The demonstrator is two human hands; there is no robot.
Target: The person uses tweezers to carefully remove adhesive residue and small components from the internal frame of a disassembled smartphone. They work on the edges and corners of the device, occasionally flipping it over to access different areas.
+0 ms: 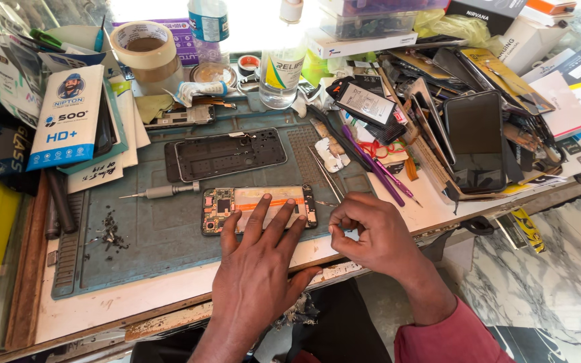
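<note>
- Grey-green and rubbery, the work mat [163, 235] lies under your left hand [253, 269], whose fingers [258, 214] are spread flat and wide apart, gripping nothing.
- Those fingertips press down on the opened phone [258, 208], which lies lengthwise on the mat with its green circuit board showing at the end beyond your index finger and an orange strip running under your fingertips.
- Your right hand [371, 235] is curled loosely just beside the phone's other end, thumb and forefinger pinched together.
- Whatever sits between that pinch is too small to make out; you cannot tell if the fingers hold anything.
- Just past your left fingertips, further up the mat, lies a dark phone frame [226, 154], apart from the opened phone.
- Off your left index finger, a slim screwdriver [163, 192] rests on the mat, its tip pointing away from the phone.
- Further out on that side, a small scatter of dark screws [110, 234] sits on the mat.
- Beyond your right knuckles, thin metal tweezers [325, 176] lie at the mat's edge, with purple-handled tools [378, 171] just beside them.
- Well beyond your right hand, a black phone screen [475, 141] leans among stacked parts and boxes.
- Far past both hands stand a roll of tape [146, 50] and a clear bottle [282, 67].
</note>
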